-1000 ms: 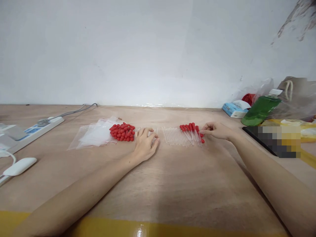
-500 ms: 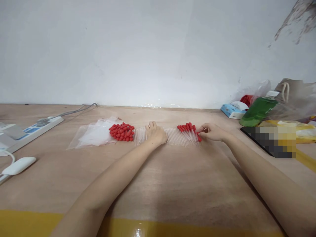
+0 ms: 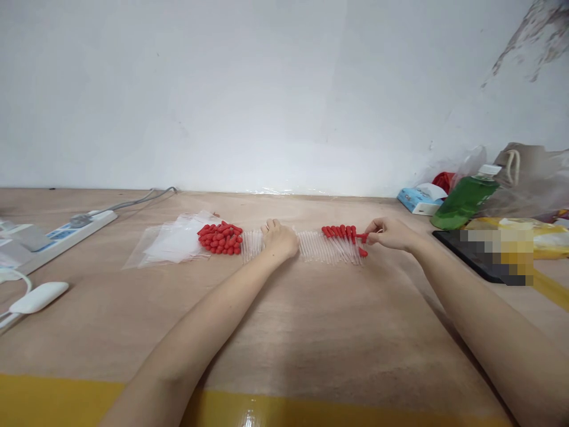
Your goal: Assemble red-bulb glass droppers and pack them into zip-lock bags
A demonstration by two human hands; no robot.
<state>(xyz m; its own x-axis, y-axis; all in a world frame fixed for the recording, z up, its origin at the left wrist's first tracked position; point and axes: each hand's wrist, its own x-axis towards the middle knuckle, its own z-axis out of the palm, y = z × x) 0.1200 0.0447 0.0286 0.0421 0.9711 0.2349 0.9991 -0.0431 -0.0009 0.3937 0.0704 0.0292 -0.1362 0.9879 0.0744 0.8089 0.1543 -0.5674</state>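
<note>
We read this as mid-assembly: our right hand (image 3: 391, 233) has its grip pinched on one red rubber dropper bulb (image 3: 363, 238), lifted just off the near end of the row of clear glass dropper tubes (image 3: 317, 246) lying side by side on the wooden counter (image 3: 311, 332). Our left hand (image 3: 279, 238) rests knuckles-up on the middle of that row; whether its grip is clenched on a tube we cannot tell, fingers are hidden. Just left of the right grip sit the finished red-capped droppers (image 3: 340, 232); left of the left grip is the loose pile of red bulbs (image 3: 221, 237), touching the clear plastic bags (image 3: 171, 242). Next move likely needs a bare tube end lined up with the bulb mouth, gently, since glass rolls. Well right of the right grip: green plastic bottle (image 3: 466, 197), black phone (image 3: 471, 252). Far left: white power strip (image 3: 66, 228). Nothing blocks either hand.
</note>
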